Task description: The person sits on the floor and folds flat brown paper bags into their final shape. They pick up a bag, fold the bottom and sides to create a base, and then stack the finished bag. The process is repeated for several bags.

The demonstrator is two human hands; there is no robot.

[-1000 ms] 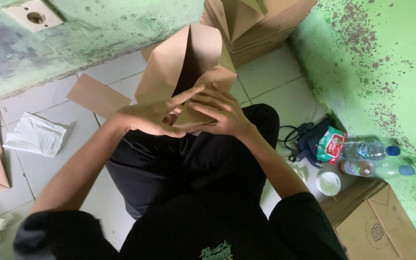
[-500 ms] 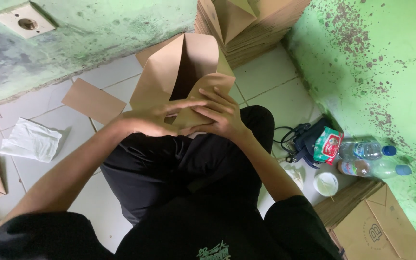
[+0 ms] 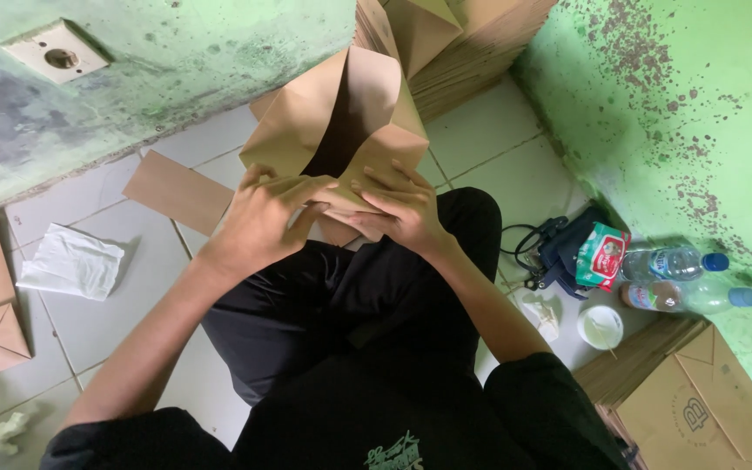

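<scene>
A brown paper bag [image 3: 354,109] stands open on my lap, its mouth facing me. My left hand [image 3: 263,218] grips the near left edge of the bag, fingers pressed on the folded flap. My right hand [image 3: 402,209] holds the near right edge, fingers spread over the same flap. Both hands meet at the bag's lower rim above my black trousers.
A tall stack of flat brown bags [image 3: 454,43] leans against the green wall behind. A flat brown sheet [image 3: 176,191] and a white cloth [image 3: 71,261] lie on the tiles at left. Two plastic bottles [image 3: 685,278], a snack packet [image 3: 602,254], a white cup [image 3: 600,326] and cardboard boxes [image 3: 698,409] sit at right.
The bag has tipped more upright and opened wider toward me. Both hands have shifted slightly along its near edge while keeping hold.
</scene>
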